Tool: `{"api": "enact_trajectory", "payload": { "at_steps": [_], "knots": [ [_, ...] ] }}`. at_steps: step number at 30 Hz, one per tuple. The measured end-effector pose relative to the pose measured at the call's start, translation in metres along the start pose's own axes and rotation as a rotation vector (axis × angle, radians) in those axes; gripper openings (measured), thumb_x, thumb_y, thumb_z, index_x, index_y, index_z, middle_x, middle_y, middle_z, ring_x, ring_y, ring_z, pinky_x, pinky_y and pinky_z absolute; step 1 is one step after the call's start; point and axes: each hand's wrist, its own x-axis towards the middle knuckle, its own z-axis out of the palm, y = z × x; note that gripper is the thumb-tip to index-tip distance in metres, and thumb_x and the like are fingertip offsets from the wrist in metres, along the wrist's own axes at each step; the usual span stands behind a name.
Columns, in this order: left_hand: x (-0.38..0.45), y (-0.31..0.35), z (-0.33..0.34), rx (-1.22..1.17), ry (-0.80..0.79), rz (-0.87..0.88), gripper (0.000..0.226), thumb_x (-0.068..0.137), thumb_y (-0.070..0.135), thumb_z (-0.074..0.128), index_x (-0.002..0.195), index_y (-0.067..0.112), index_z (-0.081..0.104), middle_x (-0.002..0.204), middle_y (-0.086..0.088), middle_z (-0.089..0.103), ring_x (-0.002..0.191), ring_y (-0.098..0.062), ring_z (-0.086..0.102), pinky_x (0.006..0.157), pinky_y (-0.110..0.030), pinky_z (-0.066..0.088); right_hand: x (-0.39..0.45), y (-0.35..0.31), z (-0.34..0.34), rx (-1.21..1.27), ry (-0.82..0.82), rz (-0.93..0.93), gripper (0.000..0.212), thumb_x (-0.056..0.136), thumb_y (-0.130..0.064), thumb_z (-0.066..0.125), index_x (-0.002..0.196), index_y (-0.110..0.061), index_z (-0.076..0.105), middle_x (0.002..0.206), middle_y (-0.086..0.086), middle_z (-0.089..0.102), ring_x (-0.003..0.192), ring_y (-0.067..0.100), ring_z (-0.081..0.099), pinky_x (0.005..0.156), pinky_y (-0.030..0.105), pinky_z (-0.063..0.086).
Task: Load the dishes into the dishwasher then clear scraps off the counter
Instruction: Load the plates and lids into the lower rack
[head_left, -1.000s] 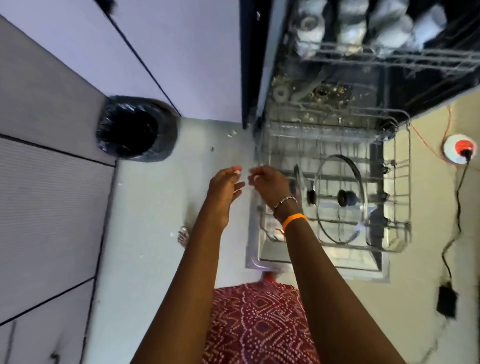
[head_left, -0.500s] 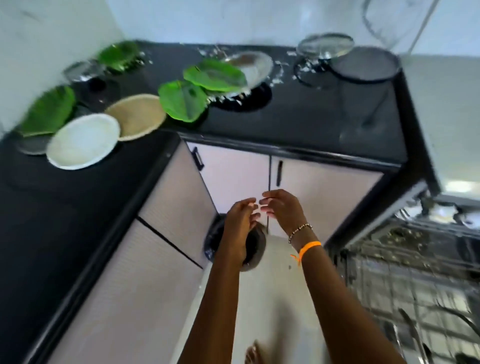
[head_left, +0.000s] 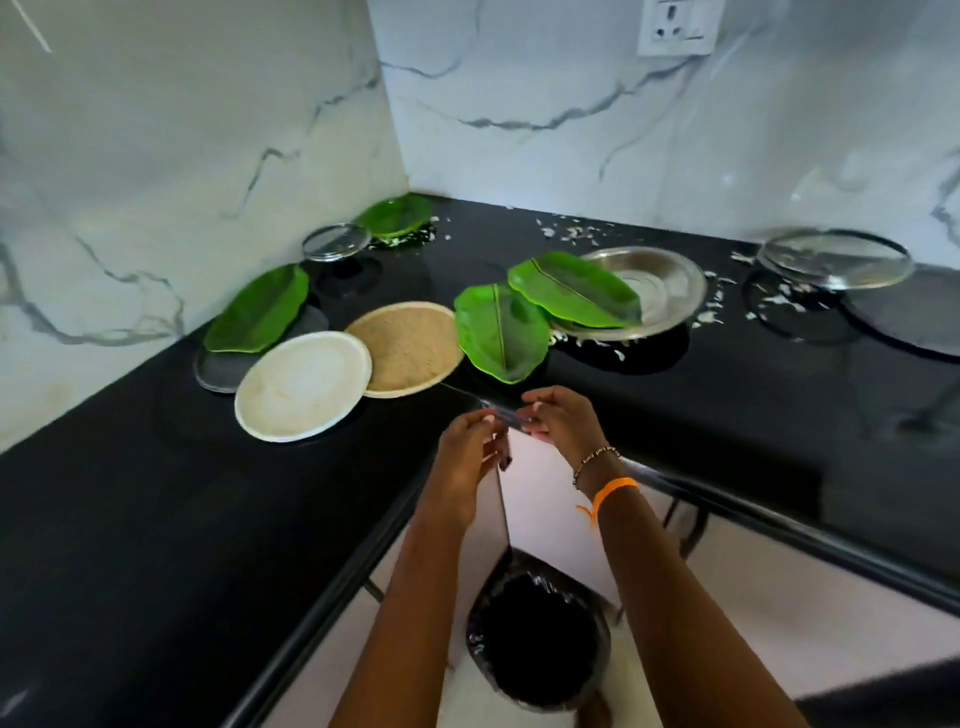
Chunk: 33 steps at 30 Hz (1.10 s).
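On the black corner counter (head_left: 727, 395) lie a white plate (head_left: 301, 384), a tan plate (head_left: 408, 353) and several green leaf-shaped plates, two of them (head_left: 501, 332) (head_left: 571, 288) leaning on a steel plate (head_left: 649, 283). Glass lids sit at the back left (head_left: 336, 241) and right (head_left: 836, 257). White scraps (head_left: 571, 231) are scattered near the wall and around the steel plate. My left hand (head_left: 465, 457) and my right hand (head_left: 558, 421) hover fingertip to fingertip at the counter's inner corner, holding nothing. The dishwasher is out of view.
A round bin with a black liner (head_left: 537, 629) stands on the floor below my arms, in front of pale cabinet doors (head_left: 540, 499). Marble walls back the counter, with a socket (head_left: 675, 26) at the top right. A dark round plate (head_left: 909, 322) lies far right.
My view has swung up from the open dishwasher rack and floor to the counter. Both hands stayed close together and rose to the counter's edge.
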Motion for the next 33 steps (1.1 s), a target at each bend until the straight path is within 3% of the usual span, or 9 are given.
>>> {"api": "enact_trajectory", "payload": {
  "at_steps": [2,7,11,15,20,23,26,31,33],
  "knots": [
    [0.025,0.012,-0.003,-0.046,0.041,-0.024,0.018,0.096,0.009,0.041,0.093,0.018,0.056,0.082,-0.001,0.060,0.074,-0.011,0.055,0.071,-0.023,0.044,0.025,-0.009,0.012,0.018,-0.050,0.039,0.027,0.090,0.010,0.036,0.078,-0.006,0.054,0.068,0.010,0.054,0.037,-0.003,0.053,0.045,0.011,0.044],
    [0.071,0.035,-0.008,-0.117,0.108,-0.047,0.017,0.098,0.012,0.040,0.110,0.013,0.052,0.088,-0.001,0.058,0.077,-0.012,0.055,0.073,-0.023,0.046,0.078,-0.026,0.029,0.013,-0.152,0.082,0.019,0.094,0.004,0.034,0.098,-0.004,0.051,0.072,0.007,0.055,0.062,0.017,0.055,0.064,0.025,0.047],
    [0.102,0.045,-0.008,-0.060,0.110,-0.056,0.016,0.098,0.013,0.040,0.107,0.013,0.053,0.090,0.000,0.058,0.081,-0.012,0.055,0.080,-0.025,0.046,0.107,-0.029,0.030,0.000,-0.111,0.082,0.022,0.093,0.005,0.033,0.089,-0.005,0.053,0.071,0.008,0.055,0.057,0.017,0.055,0.058,0.024,0.048],
    [0.138,0.051,0.006,-0.005,0.050,-0.069,0.021,0.098,0.013,0.041,0.113,0.009,0.054,0.089,-0.001,0.058,0.078,-0.013,0.056,0.075,-0.025,0.047,0.130,-0.028,0.014,0.025,0.112,0.004,0.030,0.092,0.005,0.034,0.075,-0.012,0.054,0.064,0.007,0.055,0.035,0.001,0.050,0.040,0.015,0.043],
    [0.173,0.066,0.041,0.011,-0.119,-0.117,0.014,0.098,0.012,0.039,0.097,0.011,0.053,0.083,-0.002,0.056,0.074,-0.013,0.055,0.069,-0.023,0.044,0.146,-0.033,-0.025,-0.033,0.473,-0.191,0.023,0.092,0.002,0.041,0.082,-0.009,0.059,0.056,0.005,0.051,0.032,0.000,0.044,0.037,0.011,0.035],
    [0.191,0.071,0.062,0.022,-0.205,-0.133,0.017,0.097,0.011,0.040,0.085,0.014,0.052,0.080,-0.003,0.055,0.071,-0.013,0.054,0.068,-0.023,0.045,0.147,-0.039,-0.055,-0.081,0.684,-0.290,0.022,0.094,-0.003,0.042,0.087,-0.007,0.063,0.055,0.000,0.049,0.045,-0.003,0.049,0.049,0.008,0.035],
    [0.209,0.071,0.081,0.070,-0.250,-0.180,0.019,0.098,0.010,0.041,0.081,0.013,0.050,0.080,-0.006,0.053,0.069,-0.015,0.054,0.067,-0.025,0.046,0.142,-0.039,-0.085,-0.071,0.876,-0.308,0.025,0.095,-0.006,0.042,0.086,-0.004,0.065,0.066,0.007,0.055,0.059,0.003,0.050,0.061,0.019,0.037],
    [0.231,0.074,0.107,0.191,-0.220,-0.210,0.027,0.099,0.010,0.039,0.118,-0.006,0.048,0.096,-0.022,0.057,0.063,-0.021,0.053,0.063,-0.029,0.047,0.140,-0.034,-0.125,-0.034,1.139,-0.190,0.019,0.093,-0.010,0.045,0.100,0.002,0.059,0.096,0.016,0.061,0.091,0.025,0.054,0.071,0.019,0.030],
    [0.238,0.076,0.111,0.218,-0.182,-0.210,0.030,0.099,0.011,0.039,0.120,-0.009,0.047,0.096,-0.025,0.061,0.060,-0.023,0.055,0.055,-0.030,0.050,0.143,-0.034,-0.137,-0.018,1.166,-0.096,0.020,0.093,-0.014,0.047,0.105,0.000,0.055,0.101,0.017,0.061,0.097,0.029,0.055,0.074,0.023,0.031]
  ]
}}
